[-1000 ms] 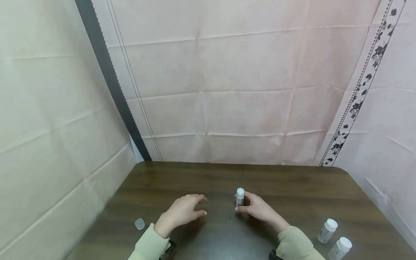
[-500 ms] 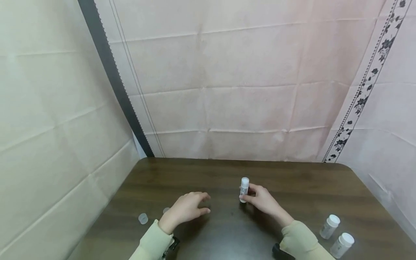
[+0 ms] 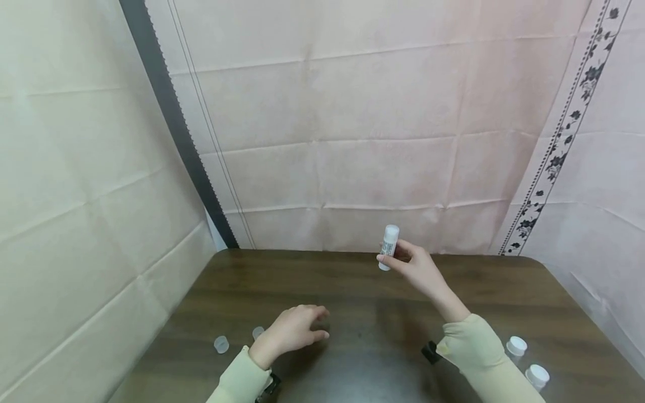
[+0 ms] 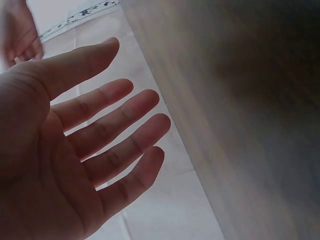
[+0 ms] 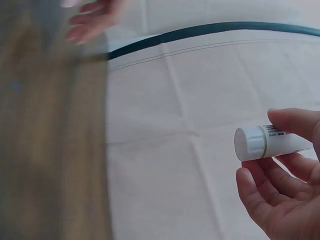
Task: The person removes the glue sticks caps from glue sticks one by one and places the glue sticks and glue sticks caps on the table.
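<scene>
In the head view a white glue stick (image 3: 391, 235) is held up over the far part of the table, tilted slightly. My right hand (image 3: 419, 273) pinches its body between thumb and fingers. The right wrist view shows the glue stick (image 5: 251, 144) with its ridged white cap, a thin yellowish ring and dark print. Lower down, left of the middle, my left hand (image 3: 292, 331) hovers above the table holding nothing. Its fingers (image 4: 132, 107) are spread and loosely bent in the left wrist view.
Two small translucent round pieces (image 3: 221, 344) lie on the brown wooden table (image 3: 322, 280), left of my left hand. At the right, two white-capped clear bottles (image 3: 537, 376) stand partly behind my right sleeve. Pale cloth (image 3: 353, 112) hangs behind the table.
My right hand has lifted the glue stick from the tabletop, up and away from me, slightly to the right. My left hand has stayed nearly in place.
</scene>
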